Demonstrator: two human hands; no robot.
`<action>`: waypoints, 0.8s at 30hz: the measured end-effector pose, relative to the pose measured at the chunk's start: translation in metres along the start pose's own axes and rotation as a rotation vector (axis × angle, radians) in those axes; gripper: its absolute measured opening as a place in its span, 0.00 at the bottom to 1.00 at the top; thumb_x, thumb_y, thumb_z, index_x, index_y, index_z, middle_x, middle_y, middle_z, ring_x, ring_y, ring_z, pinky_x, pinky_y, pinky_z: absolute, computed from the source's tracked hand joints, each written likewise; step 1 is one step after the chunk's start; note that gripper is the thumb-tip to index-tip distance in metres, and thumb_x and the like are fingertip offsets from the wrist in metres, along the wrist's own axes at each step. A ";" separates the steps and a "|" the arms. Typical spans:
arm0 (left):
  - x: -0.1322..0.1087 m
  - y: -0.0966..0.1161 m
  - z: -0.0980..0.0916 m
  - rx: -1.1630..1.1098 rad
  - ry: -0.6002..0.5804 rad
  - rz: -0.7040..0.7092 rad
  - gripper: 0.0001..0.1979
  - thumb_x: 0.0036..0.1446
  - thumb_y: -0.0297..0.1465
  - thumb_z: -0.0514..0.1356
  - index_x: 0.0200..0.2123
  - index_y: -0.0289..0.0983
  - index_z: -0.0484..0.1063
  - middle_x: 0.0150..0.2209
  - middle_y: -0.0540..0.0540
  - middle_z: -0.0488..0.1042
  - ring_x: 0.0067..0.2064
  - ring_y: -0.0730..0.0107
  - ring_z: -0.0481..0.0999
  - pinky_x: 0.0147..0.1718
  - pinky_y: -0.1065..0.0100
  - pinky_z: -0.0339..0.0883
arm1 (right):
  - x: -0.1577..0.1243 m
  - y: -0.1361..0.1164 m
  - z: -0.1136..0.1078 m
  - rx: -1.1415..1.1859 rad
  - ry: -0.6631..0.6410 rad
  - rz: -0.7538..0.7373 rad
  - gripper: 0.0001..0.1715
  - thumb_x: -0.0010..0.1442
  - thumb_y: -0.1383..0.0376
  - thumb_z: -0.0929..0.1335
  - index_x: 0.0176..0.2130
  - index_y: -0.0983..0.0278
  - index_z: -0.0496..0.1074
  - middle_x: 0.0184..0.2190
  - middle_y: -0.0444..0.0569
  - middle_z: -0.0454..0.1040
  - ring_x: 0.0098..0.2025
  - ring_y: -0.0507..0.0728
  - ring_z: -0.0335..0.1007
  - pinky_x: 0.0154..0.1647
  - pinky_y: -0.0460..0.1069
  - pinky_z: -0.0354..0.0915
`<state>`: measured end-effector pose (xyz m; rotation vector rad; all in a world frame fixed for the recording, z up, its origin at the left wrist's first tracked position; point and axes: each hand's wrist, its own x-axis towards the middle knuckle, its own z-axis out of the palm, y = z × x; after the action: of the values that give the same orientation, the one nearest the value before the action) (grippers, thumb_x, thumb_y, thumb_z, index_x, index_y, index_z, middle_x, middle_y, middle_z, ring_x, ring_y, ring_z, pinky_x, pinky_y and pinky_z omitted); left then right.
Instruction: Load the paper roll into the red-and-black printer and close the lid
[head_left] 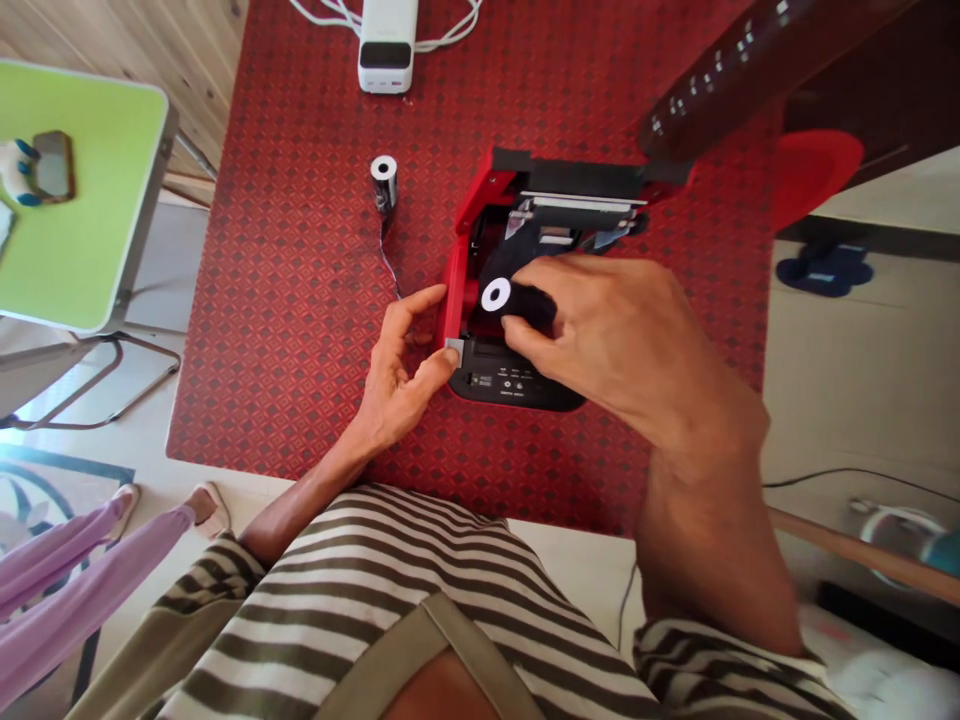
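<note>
A red and black printer (480,215) stands open on the red patterned tablecloth (300,300), its lid raised at the back. My right hand (615,340) is closed around a black roll with a white core (501,293) and holds it inside the printer's bay. My left hand (397,365) grips the printer's front left corner, thumb on a small grey tab and fingers against the red side wall. A second roll with a white core (383,180) stands upright on the cloth to the left, a dark strip trailing from it toward my left hand.
A white box with a dark panel (386,45) and white cables sits at the table's far edge. A green folding table (75,190) stands left. A person's legs in purple trousers (82,570) are at lower left. A red stool (814,170) is at right.
</note>
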<state>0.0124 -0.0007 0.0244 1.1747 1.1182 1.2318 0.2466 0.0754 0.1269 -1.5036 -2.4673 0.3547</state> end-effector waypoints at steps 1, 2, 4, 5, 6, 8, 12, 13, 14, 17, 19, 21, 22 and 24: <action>0.000 -0.001 0.000 0.002 0.000 0.000 0.35 0.78 0.56 0.77 0.79 0.51 0.81 0.77 0.39 0.85 0.74 0.39 0.86 0.77 0.38 0.81 | -0.005 -0.001 -0.003 0.068 0.046 -0.004 0.07 0.69 0.62 0.75 0.47 0.56 0.85 0.37 0.49 0.87 0.34 0.63 0.82 0.45 0.61 0.79; 0.000 -0.002 -0.001 0.003 0.002 0.001 0.35 0.78 0.57 0.77 0.79 0.52 0.81 0.77 0.39 0.85 0.74 0.39 0.86 0.77 0.38 0.81 | -0.010 0.000 -0.005 0.147 0.090 -0.004 0.09 0.68 0.62 0.75 0.48 0.55 0.85 0.35 0.47 0.86 0.32 0.62 0.80 0.44 0.60 0.79; 0.000 -0.005 -0.002 0.002 0.011 0.008 0.36 0.78 0.58 0.77 0.79 0.52 0.81 0.78 0.39 0.84 0.76 0.38 0.85 0.76 0.38 0.81 | -0.020 0.004 -0.007 0.332 0.140 0.028 0.13 0.67 0.60 0.75 0.50 0.54 0.86 0.32 0.43 0.84 0.28 0.59 0.75 0.39 0.58 0.77; 0.001 -0.008 -0.002 0.003 0.014 0.015 0.36 0.78 0.59 0.77 0.79 0.52 0.81 0.78 0.39 0.84 0.76 0.38 0.85 0.76 0.39 0.82 | -0.026 0.008 -0.006 0.429 0.149 0.072 0.14 0.67 0.57 0.76 0.52 0.53 0.86 0.33 0.43 0.84 0.28 0.59 0.75 0.36 0.57 0.75; 0.001 -0.010 -0.002 0.006 0.017 0.023 0.37 0.77 0.60 0.77 0.79 0.52 0.81 0.78 0.39 0.85 0.76 0.38 0.85 0.75 0.40 0.83 | -0.031 0.013 -0.004 0.525 0.164 0.128 0.14 0.68 0.53 0.77 0.52 0.52 0.86 0.35 0.43 0.86 0.29 0.59 0.75 0.34 0.57 0.73; 0.001 -0.013 -0.002 0.024 0.022 0.042 0.37 0.77 0.61 0.76 0.79 0.52 0.80 0.76 0.39 0.85 0.74 0.40 0.87 0.71 0.44 0.85 | -0.040 0.024 0.003 0.693 0.235 0.231 0.19 0.68 0.43 0.80 0.51 0.51 0.84 0.39 0.47 0.88 0.31 0.60 0.76 0.32 0.57 0.71; 0.003 -0.015 -0.005 0.039 0.004 0.085 0.35 0.81 0.59 0.74 0.80 0.53 0.79 0.75 0.40 0.86 0.72 0.42 0.88 0.72 0.44 0.85 | -0.051 0.038 0.023 0.958 0.354 0.252 0.28 0.68 0.35 0.82 0.54 0.49 0.86 0.39 0.46 0.86 0.35 0.63 0.79 0.37 0.61 0.75; 0.004 -0.015 -0.006 0.030 -0.003 0.094 0.34 0.81 0.59 0.74 0.80 0.53 0.79 0.75 0.40 0.86 0.72 0.42 0.88 0.72 0.44 0.85 | -0.051 0.038 0.027 0.996 0.364 0.245 0.29 0.67 0.36 0.83 0.55 0.50 0.87 0.40 0.45 0.86 0.36 0.63 0.80 0.39 0.61 0.76; 0.005 -0.015 -0.006 0.022 -0.008 0.104 0.34 0.81 0.58 0.75 0.80 0.53 0.80 0.74 0.40 0.86 0.72 0.42 0.89 0.73 0.43 0.86 | -0.051 0.038 0.030 1.016 0.382 0.245 0.30 0.66 0.36 0.85 0.55 0.51 0.88 0.41 0.45 0.86 0.37 0.63 0.80 0.40 0.60 0.77; 0.008 -0.017 -0.008 0.009 -0.019 0.138 0.34 0.79 0.57 0.76 0.79 0.52 0.81 0.72 0.41 0.89 0.73 0.41 0.89 0.71 0.44 0.88 | -0.046 0.035 0.035 0.974 0.499 0.271 0.29 0.65 0.35 0.88 0.49 0.50 0.88 0.42 0.43 0.85 0.39 0.60 0.79 0.39 0.57 0.77; 0.010 -0.020 -0.009 0.002 -0.026 0.165 0.34 0.79 0.58 0.76 0.79 0.52 0.81 0.71 0.41 0.90 0.72 0.40 0.90 0.71 0.43 0.88 | -0.044 0.036 0.035 0.931 0.542 0.286 0.28 0.66 0.35 0.89 0.48 0.48 0.87 0.43 0.44 0.84 0.42 0.60 0.79 0.39 0.57 0.78; 0.011 -0.022 -0.009 -0.008 -0.030 0.186 0.33 0.80 0.58 0.76 0.79 0.54 0.81 0.70 0.42 0.90 0.71 0.41 0.91 0.71 0.42 0.88 | -0.045 0.041 0.033 0.901 0.554 0.298 0.28 0.65 0.35 0.90 0.48 0.47 0.86 0.44 0.44 0.84 0.43 0.61 0.79 0.39 0.58 0.79; 0.011 -0.023 -0.009 -0.010 -0.032 0.191 0.32 0.80 0.57 0.76 0.79 0.55 0.82 0.70 0.42 0.91 0.70 0.41 0.92 0.71 0.42 0.89 | -0.048 0.045 0.032 0.884 0.572 0.306 0.29 0.65 0.35 0.91 0.48 0.47 0.85 0.44 0.44 0.83 0.41 0.60 0.78 0.37 0.57 0.78; 0.012 -0.024 -0.009 -0.007 -0.031 0.199 0.31 0.80 0.56 0.76 0.79 0.56 0.83 0.71 0.42 0.91 0.69 0.42 0.92 0.69 0.41 0.90 | -0.057 0.054 0.029 0.826 0.646 0.322 0.34 0.62 0.33 0.91 0.46 0.50 0.83 0.40 0.41 0.80 0.35 0.56 0.74 0.32 0.54 0.72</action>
<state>0.0061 0.0114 0.0002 1.3200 0.9912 1.3626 0.3081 0.0464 0.0782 -1.3288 -1.3248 0.6988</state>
